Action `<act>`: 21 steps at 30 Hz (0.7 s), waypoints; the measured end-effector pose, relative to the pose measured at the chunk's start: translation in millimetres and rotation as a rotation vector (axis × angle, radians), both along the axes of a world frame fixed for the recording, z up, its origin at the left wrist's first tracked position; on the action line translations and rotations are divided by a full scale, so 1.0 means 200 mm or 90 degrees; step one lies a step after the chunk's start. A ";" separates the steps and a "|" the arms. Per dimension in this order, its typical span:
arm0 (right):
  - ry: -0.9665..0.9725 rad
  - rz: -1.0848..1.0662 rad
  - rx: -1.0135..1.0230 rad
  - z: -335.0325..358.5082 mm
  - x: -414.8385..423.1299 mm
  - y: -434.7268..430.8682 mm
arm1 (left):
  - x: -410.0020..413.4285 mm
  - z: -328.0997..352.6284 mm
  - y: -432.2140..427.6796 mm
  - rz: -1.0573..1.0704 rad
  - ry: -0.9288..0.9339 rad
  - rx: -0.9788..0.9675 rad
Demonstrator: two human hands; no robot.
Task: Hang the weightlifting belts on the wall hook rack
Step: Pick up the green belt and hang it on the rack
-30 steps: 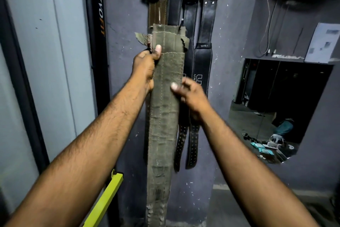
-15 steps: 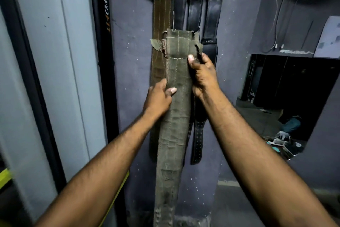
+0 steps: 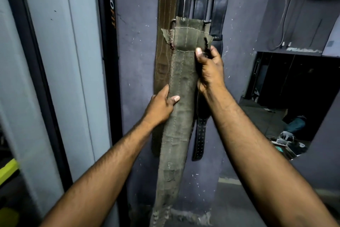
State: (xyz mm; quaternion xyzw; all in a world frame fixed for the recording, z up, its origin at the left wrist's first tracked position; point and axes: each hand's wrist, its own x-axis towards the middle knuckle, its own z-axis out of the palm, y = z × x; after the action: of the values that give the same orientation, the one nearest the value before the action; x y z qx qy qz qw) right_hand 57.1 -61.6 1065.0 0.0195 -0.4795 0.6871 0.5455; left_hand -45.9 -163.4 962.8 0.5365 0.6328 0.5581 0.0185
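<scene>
A worn olive-green weightlifting belt [image 3: 181, 83] hangs upright in front of me, its frayed buckle end up and its tail near the floor. My right hand [image 3: 209, 69] grips its right edge just under the top fold, thumb on the front. My left hand [image 3: 161, 108] holds its left edge lower down, thumb across the face. Behind it a brown belt [image 3: 166, 24] and black belts [image 3: 211, 5] hang on the purple wall. The hook rack itself is above the frame, out of view.
A black upright post with orange lettering [image 3: 110, 24] stands left of the belts, beside a pale grey panel [image 3: 60, 61]. A dark opening in the wall [image 3: 287, 97] at right shows clutter on a floor. Cables [image 3: 287, 15] hang above it.
My hands swapped places on the belt: the right went up to the top fold, the left slid down to the middle. The view has moved closer to the wall.
</scene>
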 end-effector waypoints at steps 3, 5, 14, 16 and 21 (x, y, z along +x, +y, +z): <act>-0.006 -0.005 -0.012 0.01 0.02 0.02 | -0.02 -0.08 -0.04 -0.180 -0.101 -0.113; -0.014 -0.002 -0.006 0.00 0.02 0.02 | -0.01 -0.13 -0.01 -0.032 -0.017 -0.101; -0.022 -0.047 0.009 -0.01 0.03 0.03 | 0.04 -0.31 -0.01 0.047 0.040 -0.112; -0.026 -0.049 0.011 -0.02 0.02 0.03 | 0.07 -0.35 -0.03 0.109 0.071 -0.064; -0.045 -0.041 0.004 -0.02 0.00 0.01 | 0.06 -0.48 -0.04 0.087 0.050 -0.079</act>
State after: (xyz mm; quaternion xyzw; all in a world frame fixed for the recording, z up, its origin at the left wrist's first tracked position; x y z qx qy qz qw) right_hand 58.0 -58.8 1061.8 -0.0182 -0.5009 0.6681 0.5499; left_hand -33.2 -171.6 867.0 0.5115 0.7013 0.4964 -0.0109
